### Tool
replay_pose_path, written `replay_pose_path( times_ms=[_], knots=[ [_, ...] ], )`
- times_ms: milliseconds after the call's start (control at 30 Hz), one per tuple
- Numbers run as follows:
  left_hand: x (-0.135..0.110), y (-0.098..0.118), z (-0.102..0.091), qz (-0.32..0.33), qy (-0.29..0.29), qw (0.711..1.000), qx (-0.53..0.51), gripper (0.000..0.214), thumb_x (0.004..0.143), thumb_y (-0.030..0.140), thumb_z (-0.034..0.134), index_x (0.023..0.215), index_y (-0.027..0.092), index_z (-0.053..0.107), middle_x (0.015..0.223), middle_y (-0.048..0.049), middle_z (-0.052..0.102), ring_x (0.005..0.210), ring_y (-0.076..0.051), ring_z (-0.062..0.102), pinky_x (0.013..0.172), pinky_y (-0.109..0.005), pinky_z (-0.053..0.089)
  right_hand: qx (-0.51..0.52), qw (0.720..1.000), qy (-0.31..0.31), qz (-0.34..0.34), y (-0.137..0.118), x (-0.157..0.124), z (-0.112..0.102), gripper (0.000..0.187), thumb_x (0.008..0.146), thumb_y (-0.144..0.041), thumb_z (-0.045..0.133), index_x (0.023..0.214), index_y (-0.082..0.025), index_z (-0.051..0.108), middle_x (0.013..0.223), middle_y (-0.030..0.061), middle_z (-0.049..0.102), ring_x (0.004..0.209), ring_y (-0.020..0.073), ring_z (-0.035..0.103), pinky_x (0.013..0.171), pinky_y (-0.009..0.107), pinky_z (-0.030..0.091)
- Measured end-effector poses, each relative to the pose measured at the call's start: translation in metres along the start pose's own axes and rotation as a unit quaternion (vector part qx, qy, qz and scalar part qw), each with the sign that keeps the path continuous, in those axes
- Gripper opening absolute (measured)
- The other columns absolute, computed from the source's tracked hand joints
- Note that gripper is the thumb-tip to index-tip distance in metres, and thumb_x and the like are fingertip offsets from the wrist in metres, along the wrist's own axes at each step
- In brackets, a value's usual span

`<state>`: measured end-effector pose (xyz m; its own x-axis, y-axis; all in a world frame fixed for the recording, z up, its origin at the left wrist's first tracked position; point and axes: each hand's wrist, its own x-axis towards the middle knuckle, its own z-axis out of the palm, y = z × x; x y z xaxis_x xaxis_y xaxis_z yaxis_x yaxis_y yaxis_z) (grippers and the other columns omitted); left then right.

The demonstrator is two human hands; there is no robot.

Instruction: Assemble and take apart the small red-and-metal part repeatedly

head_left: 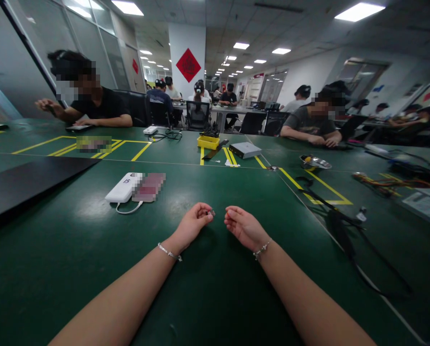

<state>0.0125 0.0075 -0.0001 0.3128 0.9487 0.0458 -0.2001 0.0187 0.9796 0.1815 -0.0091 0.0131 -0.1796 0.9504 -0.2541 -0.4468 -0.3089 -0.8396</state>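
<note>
My left hand rests on the green table with its fingers curled, pinching a tiny metal part at the fingertips. My right hand lies a few centimetres to its right, fingers curled inward in a pinch; whether anything is in them is too small to make out. Both wrists wear thin silver bracelets. The fingertips of the two hands point toward each other without touching.
A white power bank with a cable lies ahead on the left, a black mat further left. A yellow tray, a grey box, a metal dish and black cables sit beyond. Other people work at the far edge.
</note>
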Motion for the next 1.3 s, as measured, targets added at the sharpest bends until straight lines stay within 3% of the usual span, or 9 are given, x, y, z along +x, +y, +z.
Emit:
replay_pose_path(
  times_ms=[233,533,800,900,1067,1300],
  knots=[
    [-0.001,0.001,0.001,0.004,-0.017,1.000,0.018,0.020,0.063,0.014,0.061,0.080,0.015,0.050,0.077,-0.0004,0.057,0.071,-0.009,0.052,0.068,-0.023,0.040,-0.012,1.000,-0.022,-0.003,0.007,0.004,0.002,0.018,0.063,-0.026,0.065,0.076,-0.015,0.058,0.062,-0.0015,0.058,0.055,0.0056,0.052,0.054,0.020,0.040],
    [-0.003,0.003,0.004,-0.008,-0.028,0.998,0.049,0.019,0.059,0.013,0.063,0.072,0.015,0.048,0.077,-0.0006,0.058,0.067,-0.009,0.053,0.063,-0.023,0.041,0.033,0.997,-0.062,0.010,0.008,0.003,0.000,0.020,0.061,-0.011,0.066,0.080,-0.015,0.061,0.069,-0.0004,0.060,0.062,0.0071,0.056,0.065,0.022,0.044],
    [-0.003,0.003,0.004,0.051,-0.009,0.995,0.086,0.019,0.059,0.009,0.059,0.070,0.016,0.044,0.076,0.0005,0.055,0.068,-0.010,0.053,0.064,-0.024,0.041,-0.002,0.996,-0.084,0.003,0.012,0.006,0.000,0.020,0.064,-0.020,0.065,0.082,-0.014,0.059,0.075,0.0030,0.063,0.066,0.0095,0.058,0.063,0.023,0.044],
    [-0.003,0.004,0.005,0.082,0.016,0.991,0.109,0.019,0.059,0.008,0.058,0.067,0.016,0.042,0.075,0.0008,0.054,0.070,-0.010,0.053,0.065,-0.024,0.041,-0.011,0.997,-0.075,0.000,0.012,0.006,0.001,0.022,0.062,-0.019,0.066,0.081,-0.015,0.057,0.082,0.0051,0.064,0.069,0.0104,0.059,0.062,0.023,0.044],
    [-0.003,0.004,0.004,0.097,0.036,0.983,0.152,0.020,0.059,0.008,0.058,0.064,0.017,0.042,0.075,0.0014,0.053,0.070,-0.010,0.052,0.066,-0.023,0.040,-0.006,0.999,-0.037,-0.016,0.010,0.005,0.002,0.021,0.057,-0.015,0.069,0.073,-0.016,0.056,0.070,0.0001,0.062,0.056,0.0063,0.054,0.052,0.019,0.040],
    [-0.002,0.000,0.003,0.063,0.034,0.987,0.147,0.014,0.064,0.017,0.059,0.075,0.016,0.049,0.065,0.0026,0.052,0.061,-0.009,0.049,0.059,-0.022,0.040,-0.009,0.999,-0.033,-0.035,0.011,0.006,0.001,0.019,0.059,-0.023,0.068,0.074,-0.018,0.058,0.064,-0.0028,0.058,0.054,0.0061,0.049,0.052,0.021,0.036]
  ],
)
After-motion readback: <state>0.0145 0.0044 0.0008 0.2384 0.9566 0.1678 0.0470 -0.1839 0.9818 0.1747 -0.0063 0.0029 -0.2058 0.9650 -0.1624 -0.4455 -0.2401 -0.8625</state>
